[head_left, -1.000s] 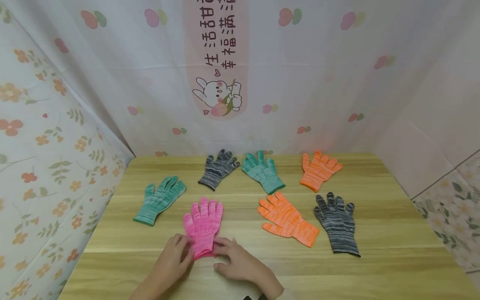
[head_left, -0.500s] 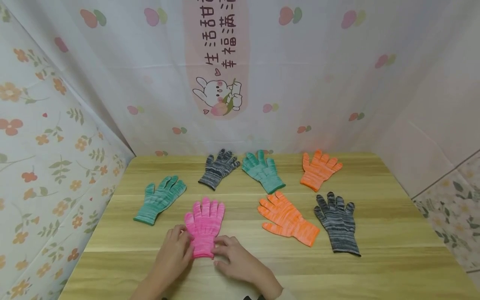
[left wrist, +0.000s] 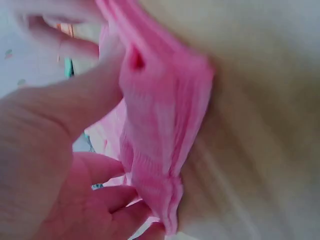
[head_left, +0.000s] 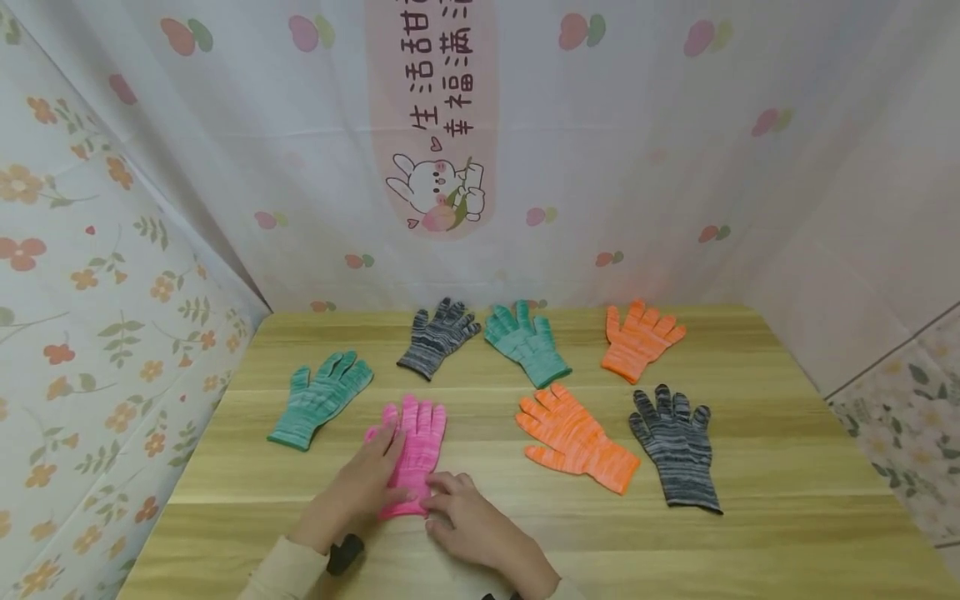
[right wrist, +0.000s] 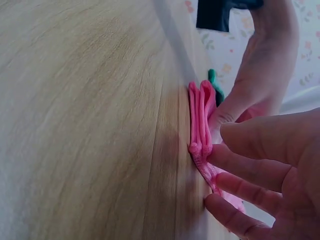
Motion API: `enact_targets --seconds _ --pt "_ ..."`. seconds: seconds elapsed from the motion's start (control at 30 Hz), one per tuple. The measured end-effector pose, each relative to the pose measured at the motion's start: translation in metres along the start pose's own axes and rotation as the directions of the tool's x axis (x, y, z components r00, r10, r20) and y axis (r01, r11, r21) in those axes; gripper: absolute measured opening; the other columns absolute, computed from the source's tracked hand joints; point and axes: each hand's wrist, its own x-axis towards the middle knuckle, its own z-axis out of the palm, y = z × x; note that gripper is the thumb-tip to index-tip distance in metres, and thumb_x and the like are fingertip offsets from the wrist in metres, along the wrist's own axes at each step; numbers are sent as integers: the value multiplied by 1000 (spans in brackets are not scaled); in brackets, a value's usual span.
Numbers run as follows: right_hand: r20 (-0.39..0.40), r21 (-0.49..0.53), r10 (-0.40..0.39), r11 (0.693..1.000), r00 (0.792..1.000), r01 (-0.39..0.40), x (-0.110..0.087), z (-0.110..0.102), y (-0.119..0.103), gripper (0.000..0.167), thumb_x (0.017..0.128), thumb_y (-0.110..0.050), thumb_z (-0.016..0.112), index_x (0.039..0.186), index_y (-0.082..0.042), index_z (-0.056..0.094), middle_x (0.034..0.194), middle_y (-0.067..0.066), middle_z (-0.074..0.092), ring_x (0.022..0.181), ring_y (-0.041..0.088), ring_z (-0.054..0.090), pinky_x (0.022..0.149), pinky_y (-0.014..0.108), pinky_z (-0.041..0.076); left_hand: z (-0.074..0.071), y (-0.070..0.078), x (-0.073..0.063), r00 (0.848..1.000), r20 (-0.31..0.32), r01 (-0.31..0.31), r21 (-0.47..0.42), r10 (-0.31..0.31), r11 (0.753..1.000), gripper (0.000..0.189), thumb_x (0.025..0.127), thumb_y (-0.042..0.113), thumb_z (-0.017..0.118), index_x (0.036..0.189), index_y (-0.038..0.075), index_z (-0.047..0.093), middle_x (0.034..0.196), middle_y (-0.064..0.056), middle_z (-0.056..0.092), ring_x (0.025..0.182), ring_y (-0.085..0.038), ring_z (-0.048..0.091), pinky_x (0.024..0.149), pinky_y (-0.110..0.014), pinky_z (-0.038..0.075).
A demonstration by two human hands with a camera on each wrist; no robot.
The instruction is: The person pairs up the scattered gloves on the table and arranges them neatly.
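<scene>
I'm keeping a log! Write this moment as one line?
left hand: on pink gloves | right hand: at cuff | six other gloves: on table

Two lines of Chinese characters printed sideways on pale pink panel of white patterned curtain, read bottom to top: left line "生活甜", right line "幸福满". Further character in each apparently cut off by upper edge of head view. Outlined heart drawn just below lettering.
</scene>
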Motion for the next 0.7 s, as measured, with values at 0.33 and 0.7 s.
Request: enact_targets --seconds 0.33,0.7 --pt "10 7 -14 1000 1000 14 0 2 -1 32 91 -21 56 121 -12 63 140 3 46 121 20 43 103 39 40 -7 -2 12 997 63 31 45 -34 998 96 71 33 79 139 -13 29 147 -31 23 137 -46 18 113 -53 21" --pt "60 -8 3 1000 998 -2 2 5 -3 37 89 -20 59 125 -15 60 143 1 43 132 21 37 106 61 26 5 22 7 999 -9 -43 -8 43 999 68 82 13 62 137 -13 32 146 -29 28 137 -43 23 112 -50 25"
